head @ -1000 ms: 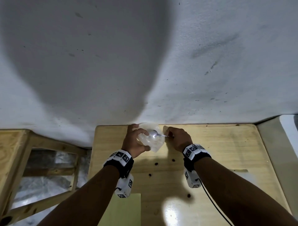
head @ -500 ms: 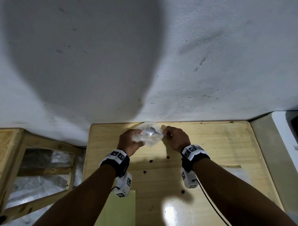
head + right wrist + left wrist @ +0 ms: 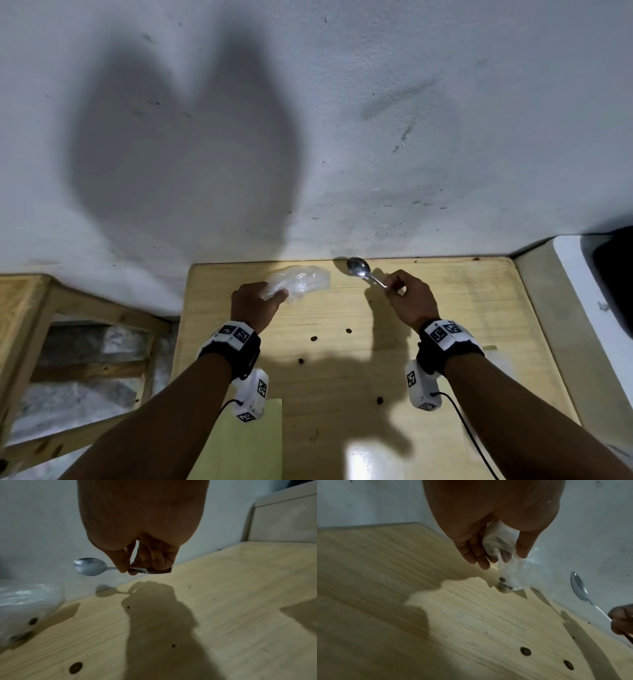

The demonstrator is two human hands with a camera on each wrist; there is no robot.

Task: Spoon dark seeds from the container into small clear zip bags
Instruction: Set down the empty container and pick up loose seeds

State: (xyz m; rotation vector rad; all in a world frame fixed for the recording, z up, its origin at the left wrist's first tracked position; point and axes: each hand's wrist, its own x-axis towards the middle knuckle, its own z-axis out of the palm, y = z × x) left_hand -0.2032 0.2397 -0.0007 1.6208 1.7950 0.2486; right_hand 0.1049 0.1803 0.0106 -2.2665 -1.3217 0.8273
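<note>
My left hand [image 3: 255,301] pinches the top of a small clear bag [image 3: 301,281] near the far edge of the wooden table [image 3: 462,308]. In the left wrist view the bag [image 3: 513,568] hangs from my fingers [image 3: 522,547], and a few dark seeds [image 3: 503,583] lie at its bottom, touching the table. My right hand [image 3: 406,298] holds a metal spoon [image 3: 359,269] by its handle, to the right of the bag and apart from it. The spoon's bowl [image 3: 90,566] looks empty. No seed container is in view.
Several loose dark seeds [image 3: 313,339] lie scattered on the table between my arms. A pale green sheet [image 3: 250,442] lies at the near edge. A wooden frame [image 3: 30,329] stands to the left, a white unit [image 3: 582,291] to the right, and a white wall [image 3: 342,137] behind.
The spoon has come out of the bag's mouth and moved right. My hands have drawn apart, and the bag has dropped lower towards the table.
</note>
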